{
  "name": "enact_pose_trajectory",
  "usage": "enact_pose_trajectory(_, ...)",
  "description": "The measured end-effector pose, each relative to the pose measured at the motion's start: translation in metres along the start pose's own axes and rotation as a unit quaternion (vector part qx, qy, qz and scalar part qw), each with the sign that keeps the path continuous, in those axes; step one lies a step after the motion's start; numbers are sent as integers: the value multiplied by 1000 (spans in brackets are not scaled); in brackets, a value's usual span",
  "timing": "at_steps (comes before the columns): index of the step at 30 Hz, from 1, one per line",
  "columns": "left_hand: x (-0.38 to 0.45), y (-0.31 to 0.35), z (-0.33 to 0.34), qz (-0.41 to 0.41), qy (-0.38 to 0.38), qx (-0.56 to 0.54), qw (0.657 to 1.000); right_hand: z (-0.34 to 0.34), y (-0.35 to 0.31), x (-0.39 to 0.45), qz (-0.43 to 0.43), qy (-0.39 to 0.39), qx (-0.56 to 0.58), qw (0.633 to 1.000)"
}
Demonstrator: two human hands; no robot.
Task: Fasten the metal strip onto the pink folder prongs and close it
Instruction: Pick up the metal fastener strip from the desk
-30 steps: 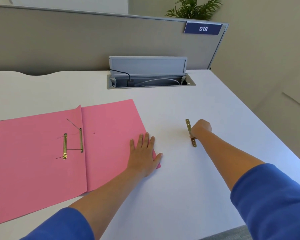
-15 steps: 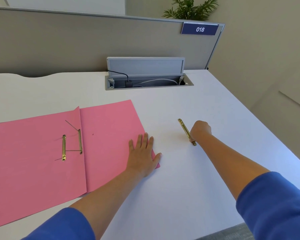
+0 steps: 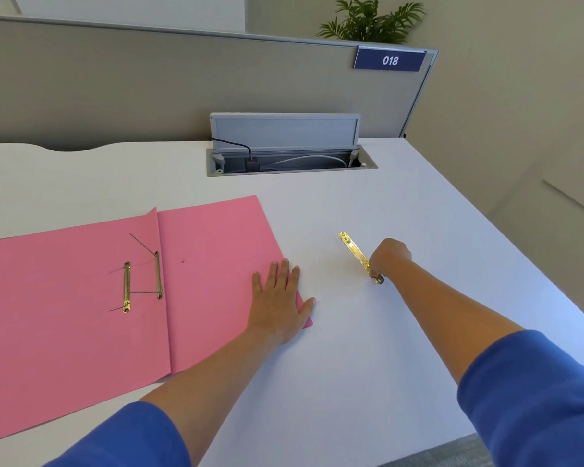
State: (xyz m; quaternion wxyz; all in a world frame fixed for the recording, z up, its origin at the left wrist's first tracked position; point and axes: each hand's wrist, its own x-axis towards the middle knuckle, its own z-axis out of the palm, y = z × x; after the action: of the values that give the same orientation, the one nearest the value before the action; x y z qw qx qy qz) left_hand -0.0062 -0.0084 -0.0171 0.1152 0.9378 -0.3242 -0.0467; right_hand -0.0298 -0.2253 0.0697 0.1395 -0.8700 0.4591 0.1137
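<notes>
The pink folder (image 3: 81, 315) lies open on the white desk at the left. Brass fastener bars with thin prongs (image 3: 142, 281) sit beside its centre fold. My left hand (image 3: 279, 305) rests flat, fingers apart, on the folder's right near corner. To the right, the loose brass metal strip (image 3: 353, 249) lies slanted on the desk. My right hand (image 3: 390, 256) is closed over its near end, and the strip's tip pokes out below my fingers. I cannot tell whether the strip is lifted off the desk.
The white desk (image 3: 351, 365) extends in front and to the right, with its right edge close to my right arm. An open grey cable box (image 3: 287, 156) with cords sits at the back. A grey partition with a "018" sign (image 3: 390, 60) stands behind.
The metal strip has swung under my right hand, its far end turning toward the left. My left hand has stayed on the folder's corner.
</notes>
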Motion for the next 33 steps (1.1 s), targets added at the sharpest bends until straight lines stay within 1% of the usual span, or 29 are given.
enact_pose_trajectory(5, 2, 0, 0, 1, -2, 5, 1000, -5, -5, -2, -9, -31, 36, 999)
enact_pose_trajectory(8, 2, 0, -1, -2, -10, -3, 1000, -9, -13, -2, -15, -66, 163, 984)
enact_pose_trajectory(11, 2, 2, -6, -5, -18, -27, 999, -16, -22, -8, -26, -109, 319, 941)
enact_pose_trajectory(13, 1, 1, -14, -7, -12, -88, 996, -25, -29, -17, -49, -123, 372, 919)
enact_pose_trajectory(14, -1, -1, -19, -10, 3, -131, 991, -30, -33, -23, -63, -132, 383, 912)
enact_pose_trajectory(16, -5, -3, -32, -19, 40, -228, 973, -35, -39, -35, -88, -153, 401, 899)
enact_pose_trajectory(18, -9, -4, -51, -63, 87, -334, 936, -36, -47, -48, -118, -183, 411, 885)
enact_pose_trajectory(19, -10, -5, -62, -98, 107, -400, 905, -34, -52, -55, -133, -198, 414, 879)
enact_pose_trajectory(20, -9, -7, -75, -137, 117, -477, 860, -32, -56, -61, -148, -211, 413, 874)
enact_pose_trajectory(22, -8, -17, -100, -203, 109, -621, 749, -25, -69, -76, -183, -238, 401, 865)
enact_pose_trajectory(23, -12, -26, -111, -224, 98, -664, 707, -19, -78, -84, -200, -254, 396, 860)
enact_pose_trajectory(24, -15, -34, -119, -236, 86, -690, 679, -14, -86, -91, -211, -267, 394, 854)
enact_pose_trajectory(26, -23, -48, -130, -254, 80, -712, 649, -3, -101, -106, -232, -291, 390, 842)
enact_pose_trajectory(29, -39, -71, -139, -284, 116, -724, 618, 14, -129, -130, -258, -325, 370, 831)
enact_pose_trajectory(33, -55, -102, -144, -316, 141, -716, 606, 28, -159, -155, -274, -346, 361, 822)
